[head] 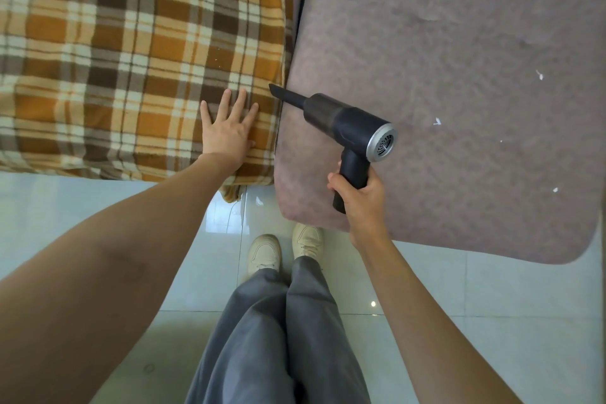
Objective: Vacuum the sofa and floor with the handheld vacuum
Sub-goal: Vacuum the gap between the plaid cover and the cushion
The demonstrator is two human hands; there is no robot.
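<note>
A black handheld vacuum with a silver rear grille is held by its handle in my right hand. Its narrow nozzle tip points left into the gap between two sofa seats. The left seat is covered by an orange and brown plaid blanket. My left hand lies flat with spread fingers on the plaid, just left of the nozzle. The right seat is a plain mauve cushion with a few white scraps scattered on it. Glossy pale floor tiles lie below.
My legs in grey trousers and cream shoes stand on the tiles just in front of the sofa edge. The mauve cushion's rounded corner overhangs the floor at the right.
</note>
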